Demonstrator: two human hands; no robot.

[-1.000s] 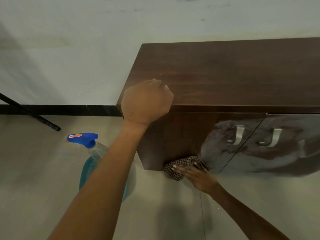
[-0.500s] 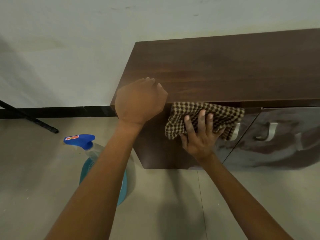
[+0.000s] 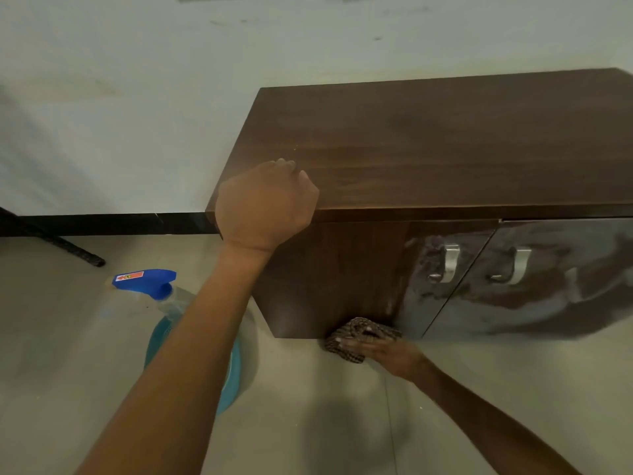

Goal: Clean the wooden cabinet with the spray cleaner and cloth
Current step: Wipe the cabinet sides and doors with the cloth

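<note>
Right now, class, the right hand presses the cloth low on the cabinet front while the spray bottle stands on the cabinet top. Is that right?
No. The head view shows the spray bottle standing on the floor, left of the cabinet, not on its top. The right hand does press the cloth low on the cabinet front.
</note>
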